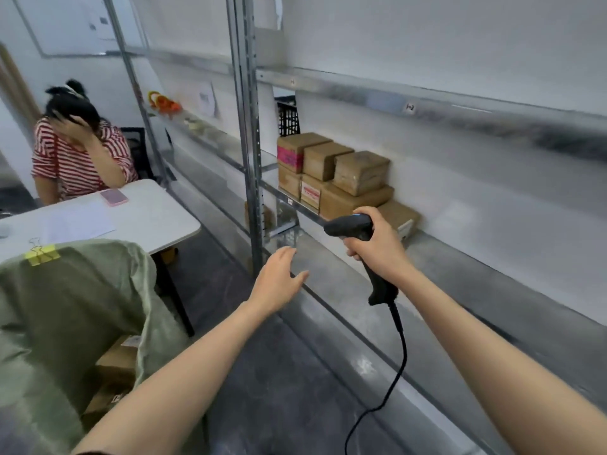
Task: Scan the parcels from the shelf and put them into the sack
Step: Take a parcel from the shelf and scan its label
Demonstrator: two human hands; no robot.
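Several brown cardboard parcels [359, 172] are stacked on the metal shelf [460, 257], two layers high. One flat parcel [399, 218] lies lower, partly hidden behind my right hand. My right hand [377, 241] grips a black corded barcode scanner [349, 226], its head pointing left toward the stack. My left hand [279, 280] hovers empty, fingers apart, just in front of the shelf edge and below the parcels. The green sack [65, 307] stands open at lower left with several cardboard parcels [118, 359] inside.
A white table [157, 218] behind the sack holds a pink phone [114, 196] and paper. A person in a red striped shirt [75, 156] sits at it. A shelf upright [249, 142] stands left of the parcels. A black crate [288, 118] sits behind them.
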